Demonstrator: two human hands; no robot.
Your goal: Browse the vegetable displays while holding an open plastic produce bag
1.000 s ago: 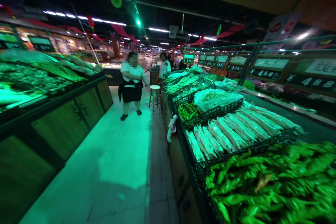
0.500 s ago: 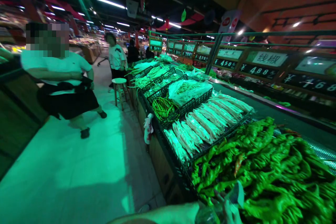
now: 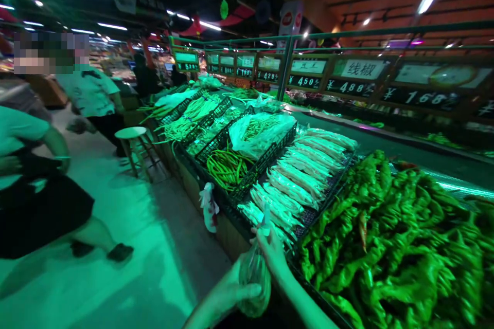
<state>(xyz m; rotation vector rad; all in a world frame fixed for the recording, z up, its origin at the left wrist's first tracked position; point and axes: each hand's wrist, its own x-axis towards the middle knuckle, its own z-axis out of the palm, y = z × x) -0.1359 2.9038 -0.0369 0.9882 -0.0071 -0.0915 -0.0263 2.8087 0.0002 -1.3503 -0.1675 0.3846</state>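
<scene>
Low in the view, near the front edge of the display, I hold a filled clear plastic bag (image 3: 254,280). My left hand (image 3: 236,290) is wrapped around the bag's lower part from the left. Higher up, my right hand (image 3: 272,248) is closed on the gathered neck, and a bit of the bag's top sticks up above the fingers. What is inside cannot be made out clearly. Just beyond my hands lie wrapped packs of long pale vegetables (image 3: 297,175). To the right is a big pile of green peppers (image 3: 401,257), with a red one among them.
Farther along stand black crates of long green beans (image 3: 227,169) and leafy vegetables. Price signs (image 3: 355,77) line the rail behind. A cloth-like bag (image 3: 209,208) hangs on the front edge. At left are a stool (image 3: 135,146) and two people in the aisle.
The view has turned rightward. Both my hands now hold the bag above the display's front edge; earlier one hand with plastic was over the peppers. The people have moved closer.
</scene>
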